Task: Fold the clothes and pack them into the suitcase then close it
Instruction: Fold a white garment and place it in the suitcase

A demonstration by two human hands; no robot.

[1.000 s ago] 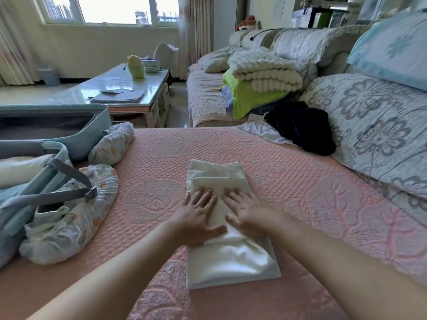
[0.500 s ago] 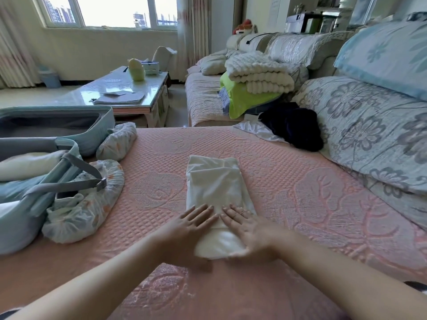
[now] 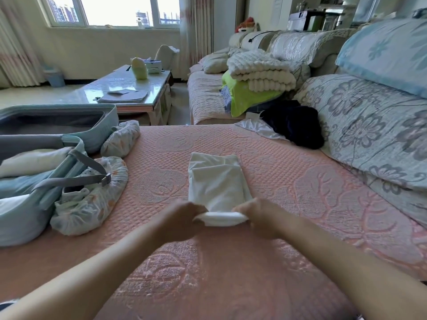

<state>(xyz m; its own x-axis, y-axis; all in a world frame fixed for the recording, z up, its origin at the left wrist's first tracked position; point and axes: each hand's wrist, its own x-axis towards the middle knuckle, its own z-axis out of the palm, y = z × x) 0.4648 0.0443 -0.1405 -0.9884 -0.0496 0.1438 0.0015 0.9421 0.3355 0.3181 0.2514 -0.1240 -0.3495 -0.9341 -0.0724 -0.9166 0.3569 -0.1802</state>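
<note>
A folded white garment (image 3: 216, 181) lies lengthwise on the pink quilted sofa seat (image 3: 288, 185) in front of me. My left hand (image 3: 182, 218) grips its near left corner and my right hand (image 3: 258, 215) grips its near right corner, with the near edge lifted off the seat. The light blue suitcase (image 3: 97, 125) stands open at the left with pale folded clothes and grey straps inside. A dark navy garment (image 3: 293, 123) and a white one (image 3: 258, 128) lie at the far right of the seat.
Two patterned elastic covers (image 3: 92, 199) lie beside the suitcase. Floral cushions (image 3: 369, 125) line the right side. A pile of blankets (image 3: 261, 72) sits on the far sofa section. A glass coffee table (image 3: 129, 93) stands beyond the suitcase.
Both hands slid from pressing flat on the garment's middle back to its near end, then curled round the near edge and lifted it.
</note>
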